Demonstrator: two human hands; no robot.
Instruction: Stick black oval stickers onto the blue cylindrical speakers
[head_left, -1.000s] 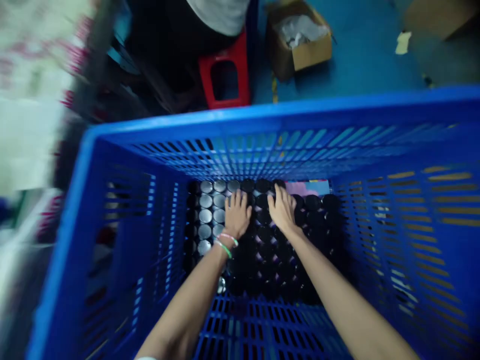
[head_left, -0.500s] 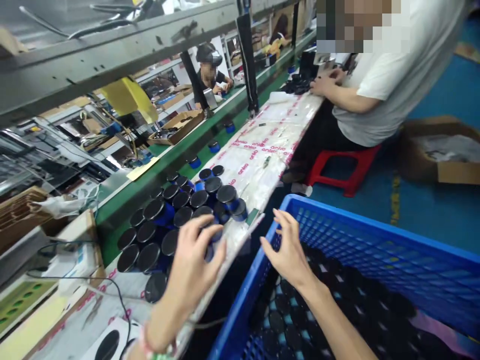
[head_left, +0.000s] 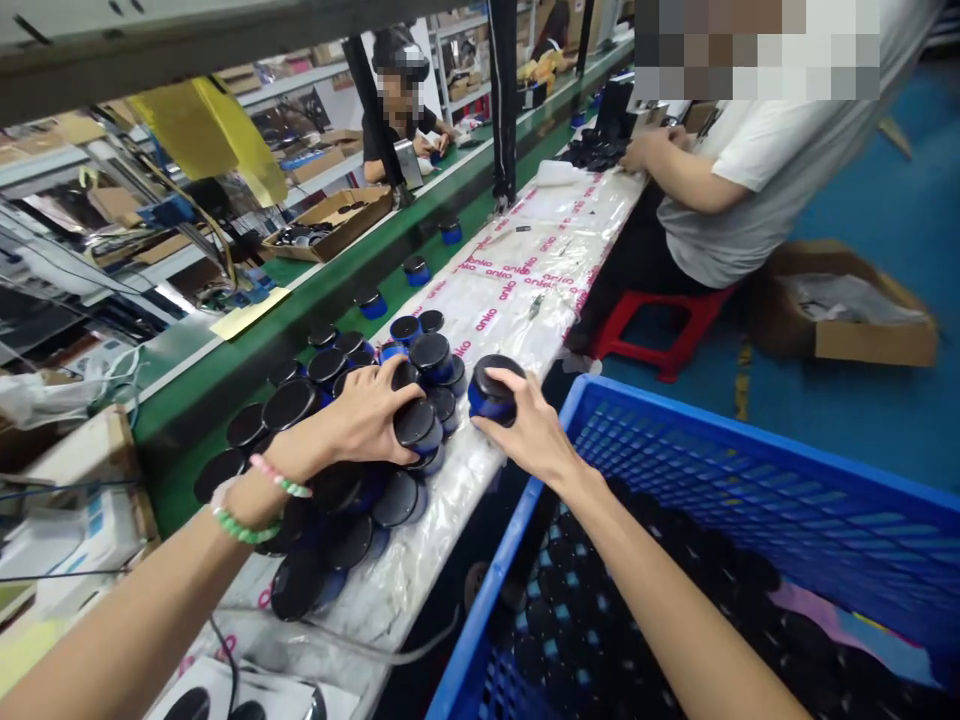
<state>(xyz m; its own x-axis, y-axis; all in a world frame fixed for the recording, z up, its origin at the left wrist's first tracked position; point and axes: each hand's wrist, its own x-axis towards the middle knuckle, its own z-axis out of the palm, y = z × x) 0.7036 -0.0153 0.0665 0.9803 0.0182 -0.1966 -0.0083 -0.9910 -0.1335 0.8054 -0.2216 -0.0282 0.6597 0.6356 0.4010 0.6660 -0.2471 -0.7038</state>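
My right hand (head_left: pixel 529 428) is closed on a blue round jar with a black lid (head_left: pixel 495 390), held at frame centre over the plastic-covered bench (head_left: pixel 480 310). My left hand (head_left: pixel 367 415) curls over a heap of black-lidded jars (head_left: pixel 349 540) on the bench, hiding those beneath; I can't tell whether it grips one. The blue crate (head_left: pixel 720 432) at lower right runs out of frame, its dark contents hard to make out.
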